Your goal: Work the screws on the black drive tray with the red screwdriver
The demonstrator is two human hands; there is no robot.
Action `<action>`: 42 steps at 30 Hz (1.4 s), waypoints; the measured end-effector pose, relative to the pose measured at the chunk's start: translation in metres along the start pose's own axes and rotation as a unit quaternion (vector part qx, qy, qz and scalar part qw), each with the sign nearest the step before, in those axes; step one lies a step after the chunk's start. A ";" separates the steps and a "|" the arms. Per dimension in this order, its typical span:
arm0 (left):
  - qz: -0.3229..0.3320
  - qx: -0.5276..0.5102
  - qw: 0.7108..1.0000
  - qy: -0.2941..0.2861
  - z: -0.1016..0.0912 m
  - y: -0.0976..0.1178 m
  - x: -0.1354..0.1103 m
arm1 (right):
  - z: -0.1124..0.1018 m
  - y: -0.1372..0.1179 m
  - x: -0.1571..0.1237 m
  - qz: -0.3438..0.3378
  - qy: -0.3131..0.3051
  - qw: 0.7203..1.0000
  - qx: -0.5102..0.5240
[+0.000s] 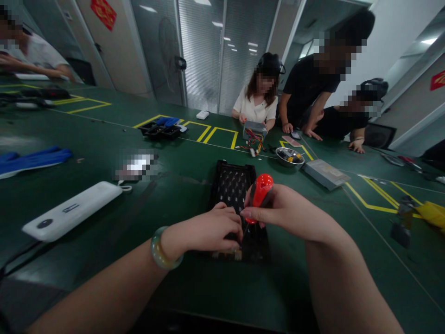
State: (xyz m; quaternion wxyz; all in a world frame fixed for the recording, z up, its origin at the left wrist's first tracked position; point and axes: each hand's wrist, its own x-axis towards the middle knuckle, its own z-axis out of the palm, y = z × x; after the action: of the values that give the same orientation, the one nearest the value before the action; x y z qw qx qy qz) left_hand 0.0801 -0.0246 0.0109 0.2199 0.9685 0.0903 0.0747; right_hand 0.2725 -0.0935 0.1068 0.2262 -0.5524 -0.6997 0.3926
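Right grip (278,211) was clamped round the screwdriver (261,189), tip down on the case (231,183) lying on the counter (104,260); a slip could have jabbed the left grip (212,227), curled just beside, its hold unclear.

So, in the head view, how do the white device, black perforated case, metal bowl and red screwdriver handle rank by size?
1. white device
2. black perforated case, partly covered
3. metal bowl and red screwdriver handle: alike; bowl is farther, so unranked.

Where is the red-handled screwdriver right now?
Head view, centre: the red-handled screwdriver is gripped by the right hand, above the black case, beside the left hand.
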 end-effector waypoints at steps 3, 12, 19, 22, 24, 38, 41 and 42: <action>-0.001 0.003 1.000 -0.001 0.001 -0.002 0.000 | 0.000 0.001 0.000 0.015 -0.003 0.999 -0.029; -0.001 0.008 1.000 -0.022 0.000 -0.003 0.001 | -0.001 -0.004 -0.002 -0.002 -0.007 1.000 -0.009; -0.005 0.006 1.000 -0.023 0.000 -0.003 0.001 | 0.001 -0.006 -0.002 -0.015 -0.011 0.999 -0.027; 0.004 0.006 1.000 -0.014 0.001 -0.004 0.000 | 0.000 -0.005 -0.002 -0.005 -0.021 0.999 -0.029; 0.010 0.004 1.000 -0.007 0.001 -0.005 -0.001 | -0.001 -0.005 -0.003 -0.010 -0.029 0.999 -0.029; 0.010 -0.003 1.000 -0.018 -0.001 -0.004 -0.001 | -0.002 -0.008 -0.009 -0.026 -0.033 0.998 -0.046; 0.008 0.001 1.000 -0.020 -0.002 -0.003 -0.001 | -0.002 -0.007 -0.010 -0.019 -0.030 0.999 -0.031; 0.008 0.003 1.000 -0.020 -0.002 -0.003 -0.002 | -0.002 -0.006 -0.010 -0.020 -0.030 0.999 -0.024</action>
State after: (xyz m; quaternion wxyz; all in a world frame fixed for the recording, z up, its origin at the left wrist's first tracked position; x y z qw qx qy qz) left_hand 0.0777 -0.0214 0.0117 0.2182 0.9711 0.0785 0.0572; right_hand 0.2730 -0.1026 0.1139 0.1996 -0.5318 -0.7259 0.3878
